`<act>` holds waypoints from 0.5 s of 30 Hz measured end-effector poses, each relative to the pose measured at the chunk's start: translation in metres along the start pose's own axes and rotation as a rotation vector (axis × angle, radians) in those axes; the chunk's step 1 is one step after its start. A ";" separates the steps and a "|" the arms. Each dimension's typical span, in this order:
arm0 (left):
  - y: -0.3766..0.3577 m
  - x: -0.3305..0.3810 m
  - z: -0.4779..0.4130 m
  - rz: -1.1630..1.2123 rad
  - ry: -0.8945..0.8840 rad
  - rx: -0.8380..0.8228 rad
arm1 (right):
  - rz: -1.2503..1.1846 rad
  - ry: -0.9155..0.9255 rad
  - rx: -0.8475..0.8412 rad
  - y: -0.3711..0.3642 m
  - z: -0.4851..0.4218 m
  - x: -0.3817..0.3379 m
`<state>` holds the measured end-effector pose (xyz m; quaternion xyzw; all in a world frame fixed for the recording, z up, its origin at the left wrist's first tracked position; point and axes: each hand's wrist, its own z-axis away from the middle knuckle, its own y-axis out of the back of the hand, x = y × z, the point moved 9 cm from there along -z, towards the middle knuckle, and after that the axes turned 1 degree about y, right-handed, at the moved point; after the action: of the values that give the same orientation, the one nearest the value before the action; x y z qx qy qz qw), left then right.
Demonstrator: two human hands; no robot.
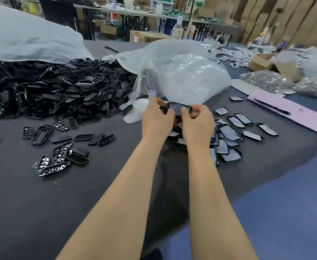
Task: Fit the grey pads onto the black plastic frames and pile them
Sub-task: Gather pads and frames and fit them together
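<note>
Am pinching black frame (165, 108) with grey pad (175, 109) between my left hand (157, 120) and right hand (198, 124), just before clear bag (184, 77); padded pile (229, 135) lying on desk (97, 184), right of bag.

Table (41, 203): frame heap (50, 87) at left, loose frames (60, 147) before it. Bag (187, 76) centre, behind the held frame (176, 108). Padded frames (231, 134) piled right; sheet (302, 117) farther right, pen (272, 107) on it.

Centre frame, a person's left hand (156, 121) and right hand (198, 126) pinch a black frame (164, 108) faced with a grey pad (176, 109) above a dark table (31, 199). Bare frames (50, 87) are heaped at upper left (a clear plastic bag (184, 76) lies beyond the hands), and padded pieces (232, 132) are scattered right of centre.
</note>
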<state>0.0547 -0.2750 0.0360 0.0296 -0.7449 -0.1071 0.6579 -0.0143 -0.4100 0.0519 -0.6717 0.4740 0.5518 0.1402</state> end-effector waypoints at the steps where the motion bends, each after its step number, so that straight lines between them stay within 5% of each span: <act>1: -0.011 0.004 0.001 -0.093 -0.038 0.008 | 0.055 -0.004 0.027 0.008 -0.003 0.007; 7: -0.046 0.000 -0.003 -0.530 -0.083 0.059 | 0.306 -0.067 0.030 0.016 -0.012 0.035; 15: -0.045 -0.013 -0.013 -0.470 0.001 0.041 | 0.315 0.014 0.129 0.013 -0.011 0.023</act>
<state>0.0649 -0.3183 0.0162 0.2156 -0.7191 -0.2419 0.6147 -0.0197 -0.4354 0.0405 -0.5825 0.6087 0.5308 0.0917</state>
